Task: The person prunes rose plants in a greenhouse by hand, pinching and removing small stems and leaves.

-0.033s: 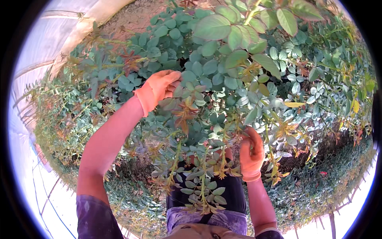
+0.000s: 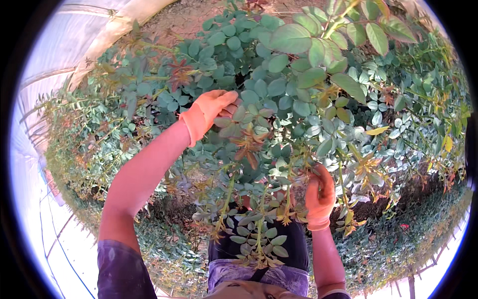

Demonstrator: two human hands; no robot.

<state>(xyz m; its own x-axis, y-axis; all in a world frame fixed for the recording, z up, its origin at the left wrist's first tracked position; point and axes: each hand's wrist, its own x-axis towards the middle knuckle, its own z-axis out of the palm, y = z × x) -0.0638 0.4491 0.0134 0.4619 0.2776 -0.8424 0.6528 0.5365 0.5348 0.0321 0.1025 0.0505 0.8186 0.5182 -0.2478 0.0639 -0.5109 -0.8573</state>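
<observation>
Both my hands wear orange gloves and are in among the stems of a leafy rose bush [image 2: 279,87]. My left hand [image 2: 211,112] reaches up from the left, its fingers curled and pressed together at the leaves; whatever they may hold is hidden. Lower and to the right, my right hand [image 2: 320,197] is closed, its fingertips bent in toward the stems beside a yellowish young shoot [image 2: 286,212]. Foliage covers what those tips grip. Between the hands hangs a reddish young shoot [image 2: 249,144]. A leafy stem [image 2: 259,239] droops in front of my body.
More bushes [image 2: 398,104] crowd the right side and a leafy row [image 2: 388,249] curves along the bottom. Bare brown soil [image 2: 189,22] shows at the top. Pale plastic sheeting [image 2: 59,45] with curved ribs rises at the left. A large-leaved stem [image 2: 326,35] juts close at the top right.
Foliage and my left hand now sit somewhat further right in the picture, and my right hand slightly right and lower. The hands' grip looks the same.
</observation>
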